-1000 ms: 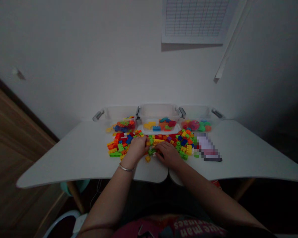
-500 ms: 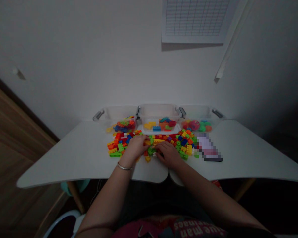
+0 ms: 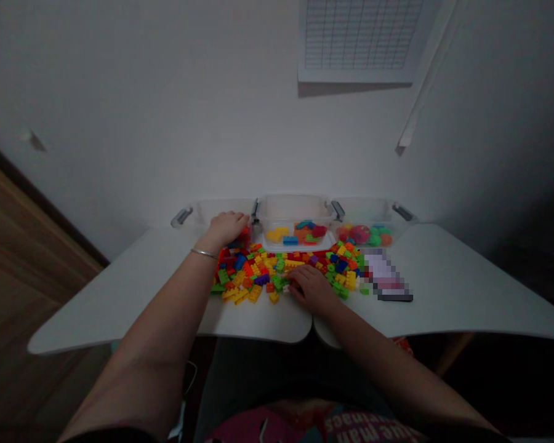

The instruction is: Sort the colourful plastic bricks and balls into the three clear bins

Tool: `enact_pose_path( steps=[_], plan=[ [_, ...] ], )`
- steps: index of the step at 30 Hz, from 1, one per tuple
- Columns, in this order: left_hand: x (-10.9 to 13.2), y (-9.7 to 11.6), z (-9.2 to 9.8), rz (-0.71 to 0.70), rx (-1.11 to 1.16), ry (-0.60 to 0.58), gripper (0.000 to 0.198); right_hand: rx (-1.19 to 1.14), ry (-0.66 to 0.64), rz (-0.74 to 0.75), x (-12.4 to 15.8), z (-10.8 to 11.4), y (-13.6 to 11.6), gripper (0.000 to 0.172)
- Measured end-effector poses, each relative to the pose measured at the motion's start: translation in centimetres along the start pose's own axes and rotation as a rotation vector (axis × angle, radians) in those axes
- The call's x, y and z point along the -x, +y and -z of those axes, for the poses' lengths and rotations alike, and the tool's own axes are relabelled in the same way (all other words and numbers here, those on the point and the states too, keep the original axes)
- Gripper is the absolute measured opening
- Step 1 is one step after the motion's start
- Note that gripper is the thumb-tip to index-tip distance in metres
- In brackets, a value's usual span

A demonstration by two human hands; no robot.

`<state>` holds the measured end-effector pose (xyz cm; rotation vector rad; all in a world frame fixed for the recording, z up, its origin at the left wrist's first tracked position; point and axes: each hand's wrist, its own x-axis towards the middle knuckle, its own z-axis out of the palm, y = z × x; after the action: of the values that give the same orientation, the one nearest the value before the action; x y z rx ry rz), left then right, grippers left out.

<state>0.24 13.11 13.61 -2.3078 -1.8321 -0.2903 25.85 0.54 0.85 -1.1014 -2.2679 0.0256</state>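
My left hand (image 3: pixel 228 229) is over the front of the left clear bin (image 3: pixel 207 212), palm down. Its fingers are bent together and their tips are hidden, so I cannot make out what they hold; red pieces show just below them. Low over the middle of a spread of toy building bricks (image 3: pixel 258 271) is my right hand (image 3: pixel 313 288). Its fingers are curled, and whatever is in them is hidden. Near its fingertips lie green bricks (image 3: pixel 277 283) and a small white piece (image 3: pixel 286 288). A yellow brick (image 3: pixel 274 298) lies in front of the pile.
The middle bin (image 3: pixel 295 206) holds yellow, blue and orange pieces. In the right bin (image 3: pixel 364 212) are round red and green pieces. A phone with a blurred screen (image 3: pixel 386 274) lies right of the bricks. Two white tabletops (image 3: pixel 447 289) meet at the front, and a wall stands behind.
My left hand has moved from the middle of the brick pile forward and left to the left bin, uncovering yellow and purple bricks. My right hand has stayed nearly in place.
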Motion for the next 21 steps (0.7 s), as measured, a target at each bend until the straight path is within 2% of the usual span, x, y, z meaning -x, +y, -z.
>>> enact_pose_path(
  steps=[3,8,14,18,21],
  plan=[
    [0.1,0.3,-0.2,-0.012,-0.107,-0.189,0.048,-0.003,-0.005,0.003,0.1,0.0,0.1,0.021],
    [0.0,1.5,0.3,0.098,-0.145,-0.247,0.055,-0.008,0.006,0.007,0.2,-0.1,0.2,0.021],
    [-0.1,1.8,0.3,0.214,-0.066,-0.185,0.052,-0.006,0.006,0.008,0.1,-0.1,0.2,0.020],
    [-0.1,1.9,0.5,0.334,0.150,-0.098,0.047,-0.013,0.012,0.015,0.1,-0.2,0.1,0.020],
    [0.1,2.7,0.5,0.387,0.384,0.042,0.042,-0.013,0.017,0.004,0.1,-0.2,0.1,0.020]
  ],
)
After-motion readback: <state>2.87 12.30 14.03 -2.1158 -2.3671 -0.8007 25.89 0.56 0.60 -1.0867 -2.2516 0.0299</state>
